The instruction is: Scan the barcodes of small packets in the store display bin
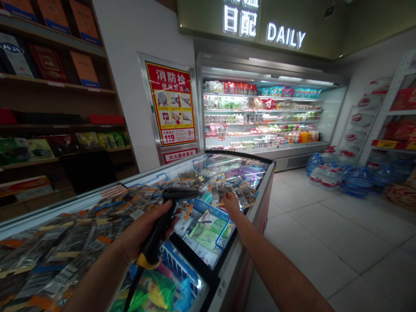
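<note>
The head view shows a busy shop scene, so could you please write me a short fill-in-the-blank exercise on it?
1. The left hand holds a scanner, while the hand holding a packet is the person's ____.
2. The lit sign shows the English word ____.
3. The large number near the bottom of the red poster is ____.
4. The blue bottles stand on the tiled ____.

Missing words: right; DAILY; 119; floor.

Packets (65,242) crowd the freezer (265,186); the floor (312,234) alongside lies open.
</note>
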Demonstrator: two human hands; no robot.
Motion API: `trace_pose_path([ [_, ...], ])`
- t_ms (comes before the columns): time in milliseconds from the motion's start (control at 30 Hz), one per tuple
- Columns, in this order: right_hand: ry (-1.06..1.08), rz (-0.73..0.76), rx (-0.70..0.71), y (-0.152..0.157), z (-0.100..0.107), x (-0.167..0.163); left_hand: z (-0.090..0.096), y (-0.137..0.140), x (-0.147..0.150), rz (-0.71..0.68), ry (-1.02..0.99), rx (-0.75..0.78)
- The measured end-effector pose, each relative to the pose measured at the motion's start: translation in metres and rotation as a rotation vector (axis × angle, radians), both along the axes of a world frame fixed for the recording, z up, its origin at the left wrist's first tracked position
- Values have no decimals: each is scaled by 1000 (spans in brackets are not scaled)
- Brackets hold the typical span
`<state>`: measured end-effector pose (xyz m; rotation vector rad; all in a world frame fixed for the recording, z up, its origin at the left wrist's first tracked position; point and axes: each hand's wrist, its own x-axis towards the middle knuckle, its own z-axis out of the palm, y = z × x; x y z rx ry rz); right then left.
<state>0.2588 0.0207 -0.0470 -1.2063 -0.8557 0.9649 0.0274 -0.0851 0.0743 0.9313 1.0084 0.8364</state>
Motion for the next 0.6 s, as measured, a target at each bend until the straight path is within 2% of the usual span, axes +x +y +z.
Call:
trace_pose_path([
  [100, -67, -21, -13, 1, -2, 1, -2, 3, -5, -11, 26, 27],
  [433, -492, -220, -21, 4, -3, 8, -4, 7, -25, 141, 128, 40],
  [600, -683, -311, -33, 7, 5, 23, -9, 5, -31, 107, 151, 85],
])
